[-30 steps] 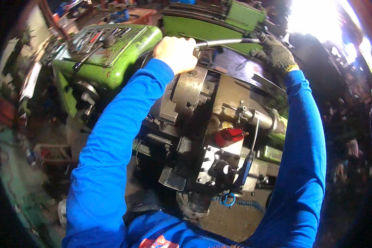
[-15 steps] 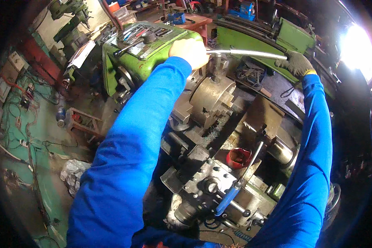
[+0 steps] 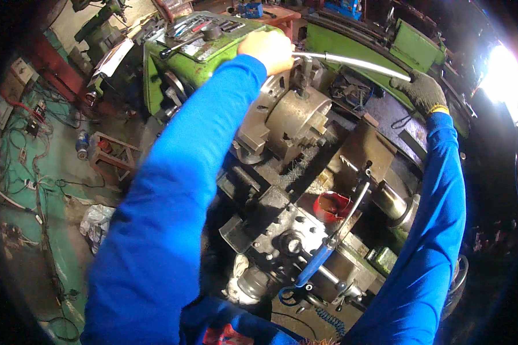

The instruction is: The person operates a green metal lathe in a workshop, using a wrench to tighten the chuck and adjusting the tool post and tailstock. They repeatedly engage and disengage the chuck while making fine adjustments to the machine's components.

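Observation:
A long silver bar [image 3: 365, 66] spans my two hands above a lathe chuck [image 3: 296, 119]. My left hand [image 3: 266, 52], bare, is closed at the bar's left end, beside the green headstock. My right hand [image 3: 423, 92], in a dark grey knitted glove, is closed around the right end. Just right of my left hand, the bar meets an upright metal post [image 3: 305, 75], like a chuck key, standing on top of the chuck. Its lower end is hard to make out. Stepped jaws stick out of the chuck's face.
Several tools lie on the green headstock [image 3: 204, 66]. Nearer me are the lathe carriage with a red cup [image 3: 331, 206], a blue-handled tool [image 3: 315, 265] and levers. Metal shavings [image 3: 296, 172] lie below the chuck. Cables [image 3: 31, 184] run over the green floor at left.
My right hand and its end of the bar have swung slightly toward me. My left hand stays beside the chuck. The whole view has shifted a little.

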The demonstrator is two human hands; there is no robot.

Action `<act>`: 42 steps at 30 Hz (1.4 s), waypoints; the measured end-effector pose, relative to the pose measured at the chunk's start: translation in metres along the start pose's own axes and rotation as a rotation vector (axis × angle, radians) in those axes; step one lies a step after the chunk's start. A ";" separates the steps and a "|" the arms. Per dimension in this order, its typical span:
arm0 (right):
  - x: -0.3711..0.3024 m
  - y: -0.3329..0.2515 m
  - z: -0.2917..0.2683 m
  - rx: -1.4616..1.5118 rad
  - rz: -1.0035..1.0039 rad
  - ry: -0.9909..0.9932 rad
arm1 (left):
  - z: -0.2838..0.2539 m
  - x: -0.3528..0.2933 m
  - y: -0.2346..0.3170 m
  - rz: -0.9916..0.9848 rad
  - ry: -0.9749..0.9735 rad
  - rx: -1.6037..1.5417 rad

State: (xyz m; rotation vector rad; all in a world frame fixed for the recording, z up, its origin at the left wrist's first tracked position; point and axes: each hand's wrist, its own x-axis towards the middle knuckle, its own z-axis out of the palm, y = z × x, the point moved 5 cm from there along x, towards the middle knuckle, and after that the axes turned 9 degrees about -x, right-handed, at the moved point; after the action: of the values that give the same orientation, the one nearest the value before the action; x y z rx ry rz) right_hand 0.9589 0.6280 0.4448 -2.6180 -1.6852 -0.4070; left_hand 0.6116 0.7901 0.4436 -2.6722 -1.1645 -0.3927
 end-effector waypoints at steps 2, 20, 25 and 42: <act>0.012 0.000 -0.002 0.020 -0.076 0.040 | 0.003 0.001 -0.003 0.015 -0.053 -0.001; 0.014 0.014 0.029 0.074 0.001 0.057 | 0.016 0.032 0.006 0.107 -0.074 0.027; -0.004 0.013 0.018 0.075 0.000 0.108 | 0.018 0.023 -0.003 0.103 -0.032 0.046; -0.372 -0.125 -0.028 0.738 0.638 0.214 | 0.025 0.018 -0.021 0.214 -0.075 -0.456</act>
State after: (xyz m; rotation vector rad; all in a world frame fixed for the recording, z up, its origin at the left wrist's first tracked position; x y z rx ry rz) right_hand 0.6958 0.3439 0.3744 -2.2425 -0.6658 -0.0237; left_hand 0.6122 0.8233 0.4274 -3.1878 -0.8751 -0.5851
